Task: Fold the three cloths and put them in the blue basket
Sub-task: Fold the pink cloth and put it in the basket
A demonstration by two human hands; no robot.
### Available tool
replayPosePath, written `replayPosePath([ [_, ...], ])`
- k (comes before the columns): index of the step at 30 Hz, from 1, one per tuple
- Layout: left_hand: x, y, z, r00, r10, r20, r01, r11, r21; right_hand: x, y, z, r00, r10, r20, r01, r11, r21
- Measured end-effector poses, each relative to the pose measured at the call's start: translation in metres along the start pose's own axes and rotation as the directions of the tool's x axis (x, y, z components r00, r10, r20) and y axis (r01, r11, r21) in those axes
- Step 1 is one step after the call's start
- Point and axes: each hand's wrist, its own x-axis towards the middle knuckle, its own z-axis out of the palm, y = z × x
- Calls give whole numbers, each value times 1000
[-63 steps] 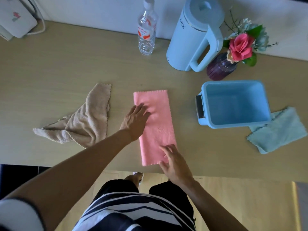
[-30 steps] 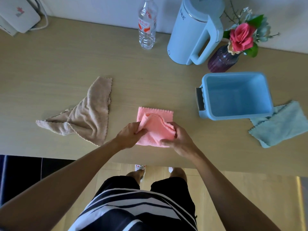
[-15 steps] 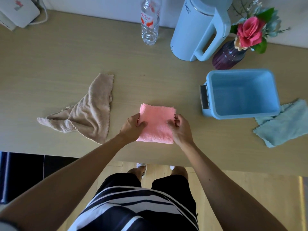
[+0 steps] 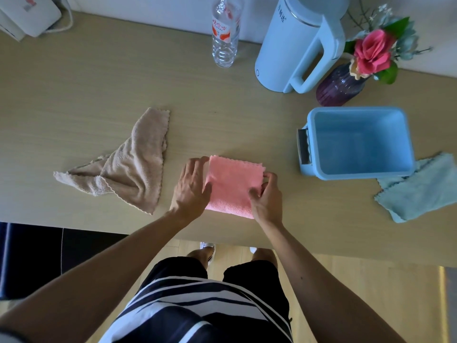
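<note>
A pink cloth (image 4: 232, 184) lies folded into a small square near the table's front edge. My left hand (image 4: 191, 186) rests flat with fingers spread against its left side. My right hand (image 4: 268, 194) pinches its right edge between thumb and fingers. A beige cloth (image 4: 131, 167) lies crumpled to the left. The blue basket (image 4: 319, 147) stands to the right, nothing inside it. A light blue cloth (image 4: 422, 189) lies flat beside the basket, partly tucked under its near right corner.
Along the back wall stand a clear water bottle (image 4: 225, 35), a pale blue kettle (image 4: 294, 43) and a purple vase with flowers (image 4: 341, 87). A white device (image 4: 27, 13) sits at the far left corner. The table's front edge (image 4: 123, 231) runs just below my hands.
The long pink cloth was folded in half toward the far side into a square. My hands have moved from its ends to its left and right sides.
</note>
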Motion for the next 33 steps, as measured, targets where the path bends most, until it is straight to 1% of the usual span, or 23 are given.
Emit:
replayPosePath([
  [2, -3, 0, 1, 980, 197, -11, -192, 965, 175, -3, -1, -1, 1000, 17, -16, -18, 999, -43],
  [3, -3, 1, 1, 956, 293, 12, -289, 933, 215, -5, -1, -1, 999, -2, -50, -4, 995, -103],
  [4, -4, 2, 2, 927, 371, 55, -373, 898, 234, -8, -1, -2, 995, -37, -91, 18, 980, -200],
  [5, -4, 1, 5, 899, 424, 110, -438, 865, 246, -12, -1, -3, 989, -80, -126, 38, 952, -302],
  [6, -4, 0, 7, 876, 453, 165, -482, 838, 256, -15, -3, -4, 980, -137, -145, 71, 920, -386],
  [7, -3, -1, 11, 858, 467, 214, -511, 818, 264, -19, -5, -6, 970, -203, -133, 124, 886, -447],
  [10, 0, -5, 22, 805, 483, 344, -579, 766, 280, -30, -4, -4, 939, -343, 34, 303, 774, -555],
  [12, 6, -8, 26, 765, 498, 408, -626, 723, 292, -34, 2, 1, 928, -355, 114, 354, 739, -573],
  [13, 9, -9, 28, 749, 497, 439, -643, 704, 300, -36, 5, 3, 935, -334, 123, 341, 745, -573],
  [15, 14, -13, 30, 724, 478, 498, -666, 673, 322, -40, 12, 5, 953, -282, 106, 292, 774, -562],
  [17, 16, -18, 32, 721, 450, 527, -668, 653, 357, -42, 17, 5, 956, -276, 102, 284, 773, -567],
  [20, 19, -21, 34, 754, 412, 511, -622, 697, 356, -43, 18, 3, 947, -304, 102, 305, 756, -579],
  [22, 23, -21, 34, 763, 392, 514, -604, 714, 353, -42, 19, 3, 944, -315, 100, 312, 751, -582],
  [24, 29, -16, 31, 780, 340, 525, -571, 731, 375, -43, 20, 4, 944, -314, 99, 311, 750, -584],
  [26, 38, -5, 28, 809, 286, 514, -518, 759, 395, -43, 19, 6, 948, -303, 93, 297, 745, -597],
  [28, 46, 10, 27, 826, 262, 500, -490, 771, 407, -44, 18, 7, 953, -290, 92, 285, 747, -601],
  [31, 53, 24, 29, 843, 313, 437, -496, 766, 410, -47, 15, 7, 958, -271, 94, 272, 754, -599],
  [33, 54, 30, 30, 858, 328, 395, -486, 767, 419, -50, 10, 4, 967, -248, 61, 235, 770, -594],
])
